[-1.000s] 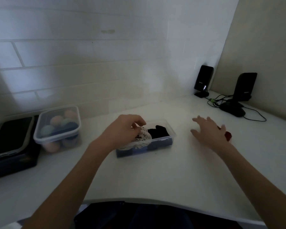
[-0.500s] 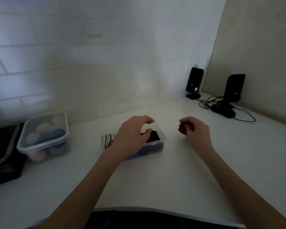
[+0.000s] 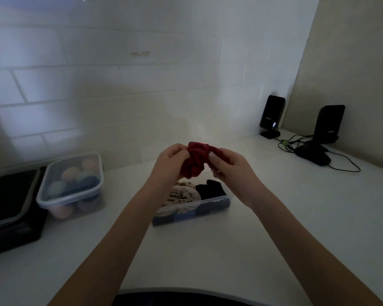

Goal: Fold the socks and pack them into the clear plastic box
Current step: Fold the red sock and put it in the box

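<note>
room: white tiled wall at the back, beige panel along the right side, dim light.
desk: white top with a curved near edge; carries everything listed below.
black case: at the desk's left edge, a flat dark item lying on top of it.
lidded box: just right of the black case, near the back-left corner; closed, with pastel rounded items inside.
clear plastic box: mid-desk, open, long axis running left to right; it lies directly below and slightly nearer than the hands.
box contents: a pale patterned sock bundle in the left part, a black sock bundle in the right part; they sit just beside each other.
speakers: two black units at the back-right corner, one against the wall, one further right, with a black mouse and cables in front.
left hand: raised over the box, fingers curled, pinching the left side of the red sock.
right hand: raised level with the left, thumb and fingers pinching the right side of the same sock.
red sock: bunched, held in the air between both hands, long axis roughly left to right; above the far rim of the box, touching neither box nor desk.
key relation: sock sits over the box's middle; both hands about equally near. the drop is straight down, judged to aim at whatever room remains around the black bundle.
step in hand: likely rolling the red sock before packing.
</note>
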`<action>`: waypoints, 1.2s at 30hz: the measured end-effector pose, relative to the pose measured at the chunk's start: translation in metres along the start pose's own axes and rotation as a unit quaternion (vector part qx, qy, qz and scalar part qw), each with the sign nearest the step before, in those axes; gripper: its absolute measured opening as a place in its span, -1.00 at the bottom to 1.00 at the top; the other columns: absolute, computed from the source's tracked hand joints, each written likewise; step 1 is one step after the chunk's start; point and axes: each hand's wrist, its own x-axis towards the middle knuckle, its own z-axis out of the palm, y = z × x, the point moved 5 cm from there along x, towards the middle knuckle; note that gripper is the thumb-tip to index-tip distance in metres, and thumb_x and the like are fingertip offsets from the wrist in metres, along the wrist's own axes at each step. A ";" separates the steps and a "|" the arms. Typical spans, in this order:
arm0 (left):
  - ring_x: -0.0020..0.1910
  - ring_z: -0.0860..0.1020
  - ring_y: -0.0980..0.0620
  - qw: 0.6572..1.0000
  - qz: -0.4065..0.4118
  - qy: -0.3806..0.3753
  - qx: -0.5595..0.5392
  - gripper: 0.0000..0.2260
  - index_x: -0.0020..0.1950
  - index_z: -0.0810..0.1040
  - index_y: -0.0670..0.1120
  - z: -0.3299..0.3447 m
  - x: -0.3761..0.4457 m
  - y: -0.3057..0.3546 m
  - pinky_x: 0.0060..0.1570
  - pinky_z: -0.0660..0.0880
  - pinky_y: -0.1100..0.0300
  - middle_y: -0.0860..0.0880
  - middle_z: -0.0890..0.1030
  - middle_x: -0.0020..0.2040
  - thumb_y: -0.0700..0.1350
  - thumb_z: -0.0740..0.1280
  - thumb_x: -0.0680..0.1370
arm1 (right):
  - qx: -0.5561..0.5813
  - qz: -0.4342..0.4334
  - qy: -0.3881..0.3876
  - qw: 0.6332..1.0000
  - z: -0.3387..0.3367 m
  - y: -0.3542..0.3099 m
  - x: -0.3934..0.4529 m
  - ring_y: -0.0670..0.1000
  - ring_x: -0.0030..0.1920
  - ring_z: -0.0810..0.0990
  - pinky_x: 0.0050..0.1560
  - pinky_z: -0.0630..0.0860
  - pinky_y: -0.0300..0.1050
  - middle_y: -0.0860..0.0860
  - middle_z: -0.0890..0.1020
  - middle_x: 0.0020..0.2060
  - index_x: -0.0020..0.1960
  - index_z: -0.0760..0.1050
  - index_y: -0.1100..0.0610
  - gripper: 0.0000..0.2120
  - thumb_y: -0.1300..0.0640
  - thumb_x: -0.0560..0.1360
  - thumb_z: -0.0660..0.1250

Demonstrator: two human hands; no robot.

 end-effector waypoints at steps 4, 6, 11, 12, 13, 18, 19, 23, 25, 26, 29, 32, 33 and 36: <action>-0.42 0.55 0.07 0.989 -0.061 -0.018 -0.131 -0.86 -0.17 0.50 -0.19 -0.008 -0.001 -0.008 -0.29 0.56 0.17 -0.06 0.59 -0.38 -0.24 0.21 0.57 | 0.079 0.043 0.008 0.996 0.015 0.005 0.003 -0.15 -0.19 0.63 -0.17 0.53 -0.28 -0.08 0.67 -0.27 -0.11 0.63 0.07 -0.71 -0.07 0.55 0.21; -0.55 0.43 0.14 0.998 -0.046 -0.020 -0.043 -0.87 -0.12 0.45 -0.16 -0.008 -0.003 -0.011 -0.46 0.50 0.26 -0.02 0.50 -0.46 -0.19 0.18 0.60 | 0.176 0.084 0.018 0.981 0.022 0.006 0.005 -0.12 -0.17 0.66 -0.16 0.57 -0.23 -0.01 0.69 -0.27 -0.18 0.60 0.12 -0.64 -0.10 0.55 0.20; -0.58 0.49 0.07 0.993 0.047 0.030 0.105 -0.86 -0.09 0.40 -0.11 -0.021 -0.006 -0.006 -0.56 0.49 0.20 -0.05 0.55 -0.42 -0.09 0.17 0.61 | 0.225 0.125 0.031 0.966 0.033 0.010 0.007 -0.08 -0.16 0.64 -0.08 0.55 -0.14 -0.01 0.65 -0.31 -0.37 0.57 0.05 -0.61 -0.19 0.47 0.26; -0.57 0.54 0.03 0.992 0.051 0.046 0.103 -0.87 -0.10 0.40 -0.09 -0.024 -0.006 -0.004 -0.55 0.52 0.19 -0.07 0.58 -0.40 -0.09 0.16 0.62 | 0.179 0.093 0.019 0.979 0.033 0.008 0.007 -0.08 -0.11 0.63 -0.06 0.55 -0.15 -0.05 0.65 -0.30 -0.33 0.59 0.03 -0.69 -0.15 0.45 0.31; -0.55 0.58 0.01 0.993 0.052 0.063 0.091 -0.87 -0.11 0.40 -0.06 -0.027 -0.007 -0.003 -0.55 0.53 0.18 -0.08 0.60 -0.39 -0.10 0.15 0.62 | 0.092 0.052 0.002 0.994 0.032 0.005 0.006 -0.07 -0.07 0.61 -0.04 0.56 -0.17 -0.09 0.65 -0.29 -0.25 0.59 0.03 -0.81 -0.07 0.44 0.37; -0.49 0.59 0.14 0.958 0.141 0.186 0.165 -0.89 -0.09 0.38 -0.04 -0.042 -0.005 0.004 -0.50 0.55 0.20 -0.08 0.57 -0.37 -0.15 0.13 0.62 | -0.174 -0.112 -0.027 0.978 0.044 -0.005 -0.001 -0.09 -0.11 0.61 -0.06 0.53 -0.29 0.03 0.66 -0.11 -0.03 0.59 0.15 -0.78 0.20 0.34 0.51; -0.44 0.60 0.08 0.957 0.142 0.194 0.159 -0.90 -0.09 0.37 -0.05 -0.044 -0.004 0.003 -0.45 0.57 0.11 -0.13 0.58 -0.35 -0.15 0.13 0.62 | -0.134 -0.115 0.002 0.984 0.043 -0.007 -0.001 -0.09 -0.10 0.63 -0.05 0.53 -0.29 0.04 0.68 -0.11 -0.04 0.62 0.14 -0.84 0.22 0.38 0.47; -0.26 0.59 -0.13 0.974 0.073 0.206 0.055 -0.89 -0.08 0.40 -0.11 -0.049 0.001 -0.006 -0.25 0.61 -0.07 -0.25 0.61 -0.21 -0.12 0.16 0.61 | 0.116 -0.010 0.020 0.993 0.036 0.000 0.007 -0.01 0.03 0.66 0.10 0.56 -0.17 0.05 0.71 -0.07 -0.04 0.64 0.08 -0.86 0.16 0.53 0.29; -0.27 0.60 -0.02 0.975 0.004 0.186 -0.124 -0.87 -0.09 0.42 -0.15 -0.043 0.003 -0.013 -0.35 0.60 0.16 -0.16 0.60 -0.22 -0.15 0.18 0.62 | 0.240 0.025 0.000 0.971 0.038 0.004 0.007 0.02 0.04 0.66 0.18 0.54 -0.04 0.07 0.71 -0.07 -0.03 0.62 0.12 -0.82 0.20 0.55 0.23; -0.34 0.58 0.05 0.964 -0.022 0.165 -0.209 -0.86 -0.12 0.42 -0.15 -0.038 0.004 -0.015 -0.41 0.55 0.26 -0.12 0.57 -0.26 -0.17 0.17 0.62 | 0.285 0.038 -0.003 0.958 0.039 0.006 0.008 0.04 0.03 0.66 0.17 0.55 0.01 0.08 0.70 -0.08 -0.03 0.61 0.14 -0.82 0.21 0.56 0.22; -0.57 0.43 0.17 0.937 -0.050 0.120 -0.325 -0.82 -0.15 0.41 -0.15 -0.029 0.004 -0.015 -0.56 0.41 0.36 -0.05 0.48 -0.43 -0.21 0.12 0.63 | 0.369 0.087 -0.020 0.925 0.047 0.009 0.007 0.08 -0.03 0.68 0.07 0.59 0.06 0.16 0.66 -0.07 0.06 0.53 0.18 -0.81 0.14 0.57 0.19; -0.56 0.44 0.17 0.954 -0.053 0.109 -0.274 -0.84 -0.15 0.46 -0.09 -0.030 0.003 -0.015 -0.55 0.41 0.35 -0.01 0.53 -0.41 -0.13 0.19 0.61 | 0.419 0.123 -0.019 0.899 0.050 0.008 0.006 0.08 -0.07 0.69 0.12 0.56 0.09 0.16 0.69 -0.09 0.13 0.49 0.21 -0.78 0.13 0.57 0.19; -0.55 0.48 0.18 0.966 -0.049 0.113 -0.226 -0.84 -0.16 0.49 -0.06 -0.032 0.002 -0.015 -0.54 0.42 0.33 0.02 0.56 -0.42 -0.08 0.23 0.59 | 0.441 0.131 -0.009 0.888 0.049 0.007 0.006 0.05 -0.12 0.69 0.11 0.55 0.08 0.15 0.69 -0.15 0.12 0.48 0.24 -0.80 0.17 0.56 0.21; -0.42 0.61 0.19 0.984 -0.013 0.147 -0.101 -0.77 -0.18 0.60 -0.04 -0.043 -0.001 -0.014 -0.48 0.49 0.33 0.08 0.66 -0.40 0.03 0.25 0.57 | 0.457 0.144 0.016 0.877 0.045 0.005 0.009 -0.06 -0.30 0.65 -0.01 0.60 -0.08 0.09 0.65 -0.34 0.05 0.46 0.26 -0.89 0.28 0.54 0.22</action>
